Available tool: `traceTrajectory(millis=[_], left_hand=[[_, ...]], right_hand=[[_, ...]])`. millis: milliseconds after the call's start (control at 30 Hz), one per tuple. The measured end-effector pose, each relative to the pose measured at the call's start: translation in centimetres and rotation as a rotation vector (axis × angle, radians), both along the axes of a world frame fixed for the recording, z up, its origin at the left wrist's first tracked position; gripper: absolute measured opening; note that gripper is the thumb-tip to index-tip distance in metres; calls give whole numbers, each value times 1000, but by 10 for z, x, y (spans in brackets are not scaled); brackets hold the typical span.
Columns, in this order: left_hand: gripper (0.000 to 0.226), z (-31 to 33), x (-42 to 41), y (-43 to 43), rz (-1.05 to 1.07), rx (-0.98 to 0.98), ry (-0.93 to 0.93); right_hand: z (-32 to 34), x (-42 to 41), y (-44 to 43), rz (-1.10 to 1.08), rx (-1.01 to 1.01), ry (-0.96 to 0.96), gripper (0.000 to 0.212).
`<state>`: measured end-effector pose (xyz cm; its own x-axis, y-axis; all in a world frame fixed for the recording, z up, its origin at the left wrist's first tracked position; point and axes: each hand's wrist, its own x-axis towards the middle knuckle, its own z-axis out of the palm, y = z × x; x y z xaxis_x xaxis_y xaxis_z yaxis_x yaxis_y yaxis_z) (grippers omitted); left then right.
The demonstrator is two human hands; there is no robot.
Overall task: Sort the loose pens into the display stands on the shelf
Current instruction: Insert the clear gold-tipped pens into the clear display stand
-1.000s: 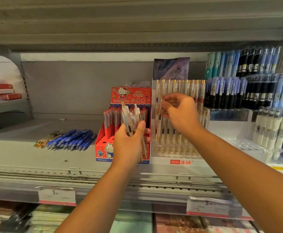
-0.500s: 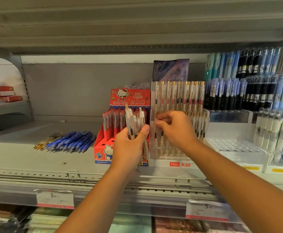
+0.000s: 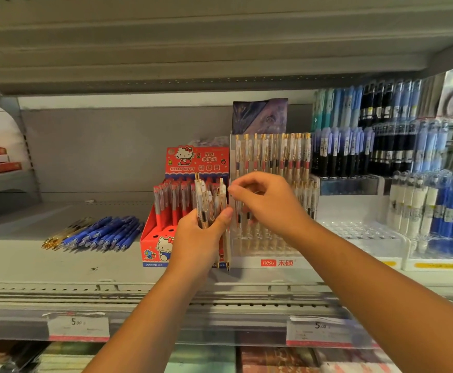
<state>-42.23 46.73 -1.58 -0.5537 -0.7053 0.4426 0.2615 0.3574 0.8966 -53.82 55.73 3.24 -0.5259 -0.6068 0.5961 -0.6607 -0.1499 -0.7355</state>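
My left hand (image 3: 201, 238) grips a bundle of white pens with gold clips (image 3: 210, 203), upright, in front of the red Hello Kitty pen box (image 3: 185, 162). My right hand (image 3: 269, 205) hovers with curled fingers just right of the bundle's tops, in front of the clear tiered display stand (image 3: 273, 263) that holds matching gold-clip pens. Its thumb tip is close to the nearest pen top; whether it pinches a pen is hidden. Loose blue pens (image 3: 104, 232) and a few gold-tipped pens (image 3: 58, 236) lie on the shelf (image 3: 31, 259) at the left.
Right of the clear stand stands a clear holder with empty holes (image 3: 359, 230). Tiered racks of blue and black pens (image 3: 354, 149) and white and blue pens (image 3: 435, 208) fill the right. Price tags (image 3: 78, 325) hang on the shelf's front rail. Another shelf sits overhead.
My right hand came down from the stand's upper row and moved left toward the bundle. My left hand kept its grip on the bundle, almost still.
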Motion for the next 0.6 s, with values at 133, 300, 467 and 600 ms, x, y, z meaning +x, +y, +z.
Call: traceTrajectory(millis=[133,300,467,600], left_hand=[[8,0,0,2,-49,-36,5],[7,-2,0,-1,-91,-43,-11],[17,-3,-3,-1,-113,-54,-19],[42,-4,-2,-2,-110,-25,16]], right_hand=[[5,15,4,120,20,-68,20],[7,12,8,139,49,-161,24],[6,10,13,119,38,-197,20],[9,9,16,84,7,-206,20]])
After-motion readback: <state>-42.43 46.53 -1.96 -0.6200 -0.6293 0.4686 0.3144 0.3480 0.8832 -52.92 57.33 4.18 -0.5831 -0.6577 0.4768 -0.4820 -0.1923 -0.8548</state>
